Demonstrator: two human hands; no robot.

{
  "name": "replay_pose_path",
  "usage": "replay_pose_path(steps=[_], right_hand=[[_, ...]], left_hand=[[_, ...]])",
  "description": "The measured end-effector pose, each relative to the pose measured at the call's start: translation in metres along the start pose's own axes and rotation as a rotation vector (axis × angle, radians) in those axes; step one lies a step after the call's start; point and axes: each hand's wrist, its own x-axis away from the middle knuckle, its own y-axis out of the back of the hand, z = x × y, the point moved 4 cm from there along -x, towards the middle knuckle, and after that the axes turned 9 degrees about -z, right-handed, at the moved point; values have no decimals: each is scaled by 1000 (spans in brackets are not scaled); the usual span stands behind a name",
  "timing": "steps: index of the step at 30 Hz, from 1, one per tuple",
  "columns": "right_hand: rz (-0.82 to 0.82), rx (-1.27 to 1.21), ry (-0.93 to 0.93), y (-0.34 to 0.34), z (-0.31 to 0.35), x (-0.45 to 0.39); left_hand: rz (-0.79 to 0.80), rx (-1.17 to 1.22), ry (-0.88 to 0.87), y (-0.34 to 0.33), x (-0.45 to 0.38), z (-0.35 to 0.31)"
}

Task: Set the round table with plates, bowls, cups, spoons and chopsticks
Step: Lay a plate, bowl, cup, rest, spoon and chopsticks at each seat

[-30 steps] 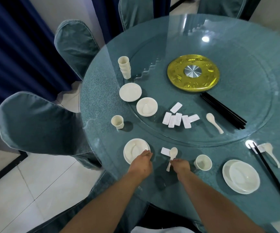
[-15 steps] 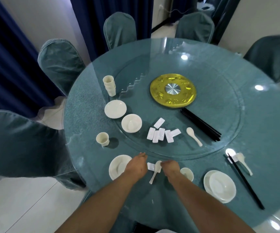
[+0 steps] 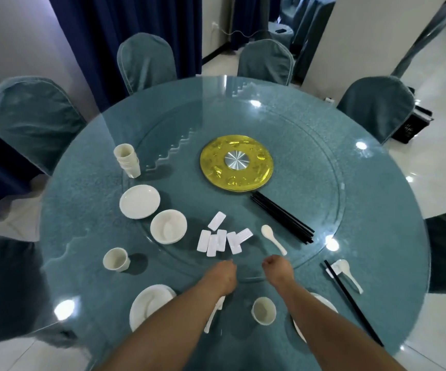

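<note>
Round glass-topped table (image 3: 377, 210), teal beneath, ringed by teal-covered chairs (image 3: 34, 116). At centre, a gold turntable disc (image 3: 236, 162) with a silver hub. Just right of and below it, a bundle of black chopsticks (image 3: 283, 218) lying diagonally. Near them a loose white spoon (image 3: 272, 239), bowl end toward the disc. Left of the spoon, a cluster of small white rests (image 3: 223, 239), six or so, some touching.

Further left: a white bowl (image 3: 168, 226), a white plate (image 3: 139, 201) just beyond it, a stack of cups (image 3: 127, 160) at the far left, leaning slightly. A single cup (image 3: 116, 259) upright near the left rim.

Both hands out over the table, side by side, apart. Left hand (image 3: 223, 275) with fingers curled under, holding nothing visible; right hand (image 3: 278, 270) likewise curled, knuckles up, close to the loose spoon's handle tip but seemingly not touching — hard to judge from this angle.

Under the left forearm, a near spoon (image 3: 213, 314) on the glass, partly hidden. Left of it a near plate (image 3: 149, 303). Between the forearms, a near cup (image 3: 264, 310) upright. Behind the right forearm, part of a right-hand plate (image 3: 323, 301). Further right, a placed spoon (image 3: 348, 273) on a rest, and a placed pair of chopsticks (image 3: 350, 301) beside it.
</note>
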Motion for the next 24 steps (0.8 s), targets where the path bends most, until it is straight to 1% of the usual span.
replay_pose_path(steps=[4,9,12,15,24], right_hand=[[-42,-36,-22,14,-6,-29],[-26,-58,-35,16,-18,-55],[-35,-48,-58,16,-26,-66],[-43,-22,-72,14,-30,-72],[-3,90,-8,3,-25,-73]], left_hand=[[59,-47,-51,-5,-29,-23],[155,-195,-149,-26,-44,-31],[156,-248,-92,-32,-49,-23],[158,-293,-73,-30,-51,-19],[141,-360,-22,-28,-42,-4]])
